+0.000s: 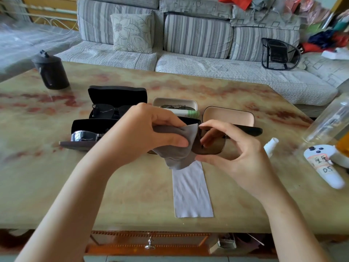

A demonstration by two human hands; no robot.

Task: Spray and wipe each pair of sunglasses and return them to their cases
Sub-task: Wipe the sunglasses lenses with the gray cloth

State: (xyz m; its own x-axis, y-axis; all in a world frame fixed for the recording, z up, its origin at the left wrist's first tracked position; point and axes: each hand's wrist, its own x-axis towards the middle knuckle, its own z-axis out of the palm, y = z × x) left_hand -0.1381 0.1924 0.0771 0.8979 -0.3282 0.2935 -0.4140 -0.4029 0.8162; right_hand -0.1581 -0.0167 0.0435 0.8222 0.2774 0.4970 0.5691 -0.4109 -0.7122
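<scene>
Above the middle of the table, my left hand (151, 133) grips a grey cloth (181, 148) pressed over one lens of brown-tinted sunglasses (213, 146). My right hand (232, 146) pinches the frame by the other lens, whose black temple (249, 130) points right. Behind my hands stand several open cases: a black case (117, 97) with dark sunglasses, a black case (83, 127) with mirrored sunglasses (85, 136), a white case (175, 103) with glasses inside, and an empty pink-lined case (228, 116). A small white spray bottle (271, 146) lies to the right.
A pale cloth strip (190, 191) lies on the marble table (132, 195) below my hands. A dark lidded jug (51, 70) stands far left. A white controller (324, 165) and a clear bottle (328, 121) sit at the right edge. A sofa (188, 59) is behind.
</scene>
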